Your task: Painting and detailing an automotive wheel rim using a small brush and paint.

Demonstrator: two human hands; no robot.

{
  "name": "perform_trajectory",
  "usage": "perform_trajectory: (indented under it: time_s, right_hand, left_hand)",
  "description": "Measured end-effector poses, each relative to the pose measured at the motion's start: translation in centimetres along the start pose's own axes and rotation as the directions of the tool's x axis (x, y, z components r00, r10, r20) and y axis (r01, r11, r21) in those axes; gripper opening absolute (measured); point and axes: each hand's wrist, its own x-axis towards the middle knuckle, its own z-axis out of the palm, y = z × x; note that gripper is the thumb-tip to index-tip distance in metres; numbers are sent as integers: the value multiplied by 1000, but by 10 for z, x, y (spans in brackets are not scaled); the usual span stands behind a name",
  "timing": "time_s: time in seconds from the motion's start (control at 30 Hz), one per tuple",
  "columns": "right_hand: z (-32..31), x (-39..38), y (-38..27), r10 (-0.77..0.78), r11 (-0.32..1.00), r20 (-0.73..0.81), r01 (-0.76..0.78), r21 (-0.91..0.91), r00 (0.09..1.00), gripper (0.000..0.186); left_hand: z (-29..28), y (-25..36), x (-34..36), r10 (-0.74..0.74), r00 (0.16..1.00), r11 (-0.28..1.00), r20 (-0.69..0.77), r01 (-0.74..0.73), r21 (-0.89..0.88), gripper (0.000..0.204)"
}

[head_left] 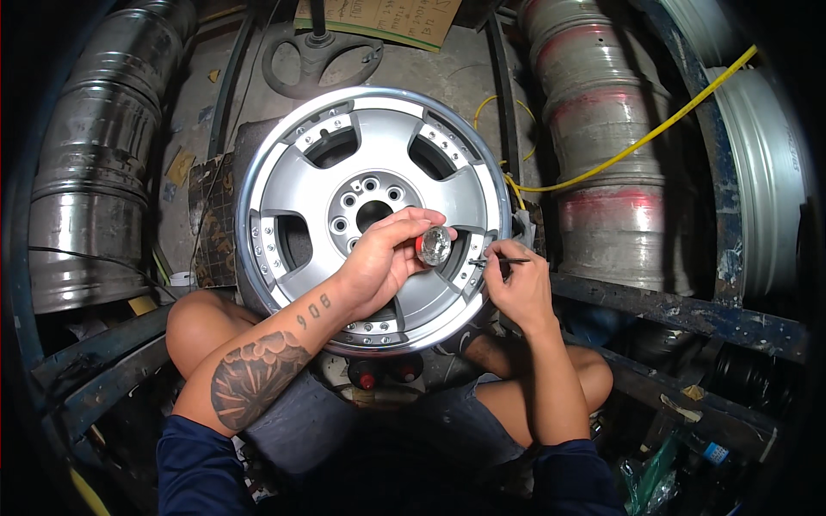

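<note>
A silver alloy wheel rim [327, 189] lies face up in front of me, with a polished lip and small bolts set around its edge. Over its lower right part, my left hand [387, 262] is closed around a small round container [435, 248] with a red side and a clear, shiny top; its exact kind is not plain. At the rim's right edge, my right hand [522, 288] pinches a thin black brush-like tool [514, 260]. The tool's tip points left at the bolts there; whether it touches them I cannot tell.
Bare metal wheel barrels are stacked at the left [90, 206] and right [607, 155]. A yellow hose [637, 155] crosses the right side. Beyond the rim stand a dark metal base with a post [318, 64] and marked cardboard [387, 19]. Blue metal frame bars [662, 310] run alongside.
</note>
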Motion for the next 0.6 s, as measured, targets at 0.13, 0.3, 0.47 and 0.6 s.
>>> perform_trajectory:
  time_s: [0.13, 0.3, 0.47, 0.6]
  right_hand:
    - [-1, 0, -1, 22, 1000, 1, -22, -2, 1000, 9]
    - [-14, 5, -5, 88, 994, -39, -85, 73, 995, 10]
    - [-24, 1, 0, 170, 907, -83, -123, 402, 982, 17]
    - [-23, -7, -12, 130, 683, -126, 3, 731, 983, 22]
  left_hand:
    - [0, 0, 0, -5, 1000, 1000, -11, 5, 2, 25]
    - [-4, -4, 1, -11, 998, 998, -63, 15, 62, 24]
    - [-7, -11, 0, -22, 998, 994, -66, 29, 104, 25]
    - [-5, -16, 1, -38, 997, 994, -72, 45, 101, 25]
